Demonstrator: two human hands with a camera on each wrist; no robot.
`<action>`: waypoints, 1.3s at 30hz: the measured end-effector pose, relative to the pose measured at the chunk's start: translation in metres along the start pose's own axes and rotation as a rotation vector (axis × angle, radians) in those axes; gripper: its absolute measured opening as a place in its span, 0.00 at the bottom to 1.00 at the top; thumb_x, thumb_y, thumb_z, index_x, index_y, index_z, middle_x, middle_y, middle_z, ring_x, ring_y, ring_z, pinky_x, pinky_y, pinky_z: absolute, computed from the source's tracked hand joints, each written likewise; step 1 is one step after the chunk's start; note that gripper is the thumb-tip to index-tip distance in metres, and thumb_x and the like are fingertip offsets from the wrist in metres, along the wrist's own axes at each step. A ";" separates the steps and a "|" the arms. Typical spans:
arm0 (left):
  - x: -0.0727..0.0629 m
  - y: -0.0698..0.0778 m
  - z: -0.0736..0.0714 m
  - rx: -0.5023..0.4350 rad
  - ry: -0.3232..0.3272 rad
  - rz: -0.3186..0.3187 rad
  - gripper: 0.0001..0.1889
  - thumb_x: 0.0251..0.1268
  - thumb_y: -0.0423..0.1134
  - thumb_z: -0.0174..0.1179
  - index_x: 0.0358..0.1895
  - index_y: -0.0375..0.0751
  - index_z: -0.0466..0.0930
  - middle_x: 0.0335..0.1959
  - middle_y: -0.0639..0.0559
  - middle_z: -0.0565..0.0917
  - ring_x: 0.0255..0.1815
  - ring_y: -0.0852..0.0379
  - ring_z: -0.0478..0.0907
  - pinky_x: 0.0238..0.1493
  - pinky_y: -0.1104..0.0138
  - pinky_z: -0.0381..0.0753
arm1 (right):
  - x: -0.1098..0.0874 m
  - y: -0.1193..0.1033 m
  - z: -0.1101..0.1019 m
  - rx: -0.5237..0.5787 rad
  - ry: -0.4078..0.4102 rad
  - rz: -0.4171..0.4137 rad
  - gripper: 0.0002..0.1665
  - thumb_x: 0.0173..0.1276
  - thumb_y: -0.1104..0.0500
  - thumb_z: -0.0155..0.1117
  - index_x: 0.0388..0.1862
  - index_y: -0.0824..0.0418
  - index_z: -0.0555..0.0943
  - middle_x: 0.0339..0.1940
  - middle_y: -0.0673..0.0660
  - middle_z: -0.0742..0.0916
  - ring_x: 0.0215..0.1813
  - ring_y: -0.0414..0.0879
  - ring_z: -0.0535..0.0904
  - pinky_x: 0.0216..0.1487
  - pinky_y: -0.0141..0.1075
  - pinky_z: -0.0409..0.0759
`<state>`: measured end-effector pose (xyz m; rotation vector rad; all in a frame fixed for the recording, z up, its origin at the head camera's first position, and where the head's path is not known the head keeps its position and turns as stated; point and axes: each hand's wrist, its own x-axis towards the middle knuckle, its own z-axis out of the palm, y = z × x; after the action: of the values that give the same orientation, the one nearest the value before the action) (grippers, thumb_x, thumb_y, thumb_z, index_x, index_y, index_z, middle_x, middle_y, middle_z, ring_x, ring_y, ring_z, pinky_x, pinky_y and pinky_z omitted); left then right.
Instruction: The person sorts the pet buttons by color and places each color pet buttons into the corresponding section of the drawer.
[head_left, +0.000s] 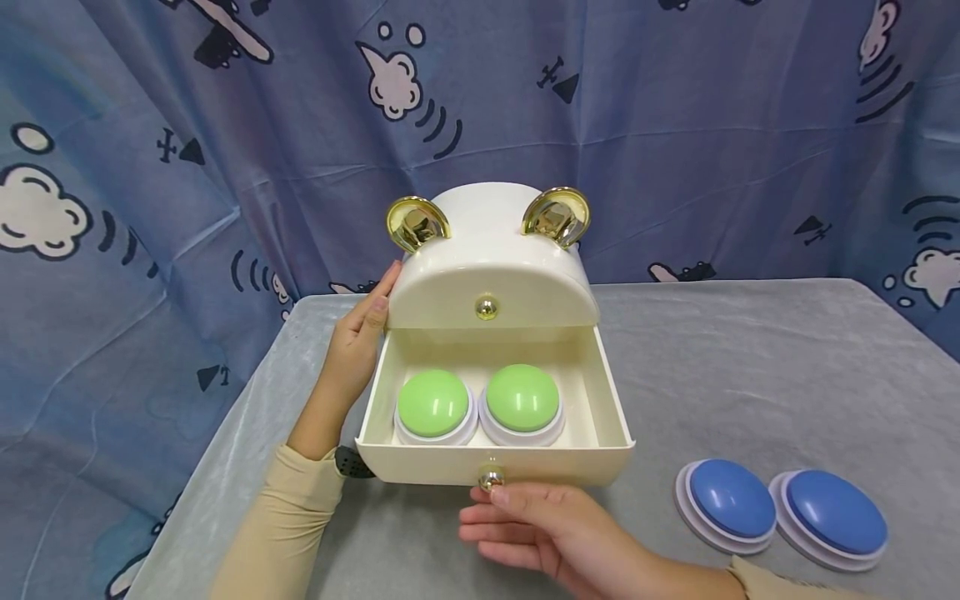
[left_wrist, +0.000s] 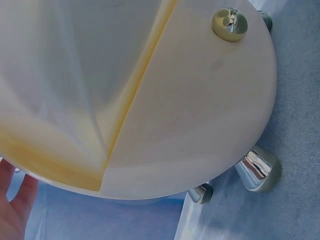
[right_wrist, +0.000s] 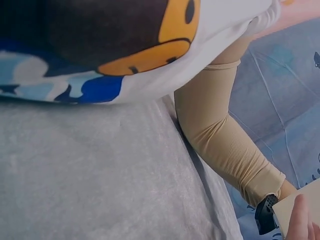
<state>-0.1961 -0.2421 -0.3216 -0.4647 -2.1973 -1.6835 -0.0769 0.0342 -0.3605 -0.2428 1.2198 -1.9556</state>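
Note:
A white box (head_left: 491, 287) with gold ears and a gold upper knob stands on the table, its lower drawer (head_left: 577, 462) pulled out. Inside the drawer sit two round push buttons side by side, a left green button (head_left: 432, 403) and a right green button (head_left: 522, 398), both on white bases. My left hand (head_left: 356, 346) rests along the box's left side with its fingers extended; part of it shows in the left wrist view. At the drawer's front, the thumb and index finger of my right hand (head_left: 551, 529) pinch the drawer knob (head_left: 491, 478) from below.
Two blue push buttons, a nearer-left one (head_left: 731, 498) and one further right (head_left: 836, 511), lie on the grey tablecloth (head_left: 750, 358) to the right. Behind the table hangs a blue patterned curtain (head_left: 675, 150). Short metallic feet (left_wrist: 260, 170) support the box.

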 end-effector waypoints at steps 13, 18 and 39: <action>0.000 -0.001 -0.001 0.000 0.007 0.012 0.23 0.83 0.43 0.39 0.75 0.43 0.64 0.77 0.55 0.64 0.79 0.61 0.57 0.78 0.74 0.56 | 0.006 0.002 0.000 0.098 0.005 -0.009 0.22 0.80 0.53 0.51 0.59 0.70 0.76 0.48 0.58 0.90 0.53 0.46 0.87 0.57 0.35 0.84; 0.000 -0.002 -0.001 0.006 0.004 0.010 0.23 0.83 0.43 0.38 0.75 0.44 0.63 0.77 0.56 0.64 0.79 0.61 0.58 0.78 0.74 0.57 | 0.007 0.004 0.000 0.150 -0.008 -0.029 0.19 0.80 0.54 0.51 0.56 0.68 0.78 0.47 0.58 0.90 0.54 0.47 0.87 0.58 0.34 0.84; 0.001 -0.002 -0.003 -0.012 -0.018 -0.026 0.24 0.83 0.46 0.39 0.76 0.48 0.63 0.78 0.60 0.63 0.79 0.64 0.57 0.79 0.69 0.57 | 0.020 -0.019 0.002 0.114 0.083 -0.045 0.15 0.79 0.52 0.54 0.52 0.62 0.79 0.47 0.56 0.90 0.53 0.46 0.87 0.59 0.34 0.83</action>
<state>-0.1973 -0.2458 -0.3222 -0.4585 -2.2165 -1.7129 -0.0997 0.0228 -0.3484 -0.1325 1.1602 -2.0844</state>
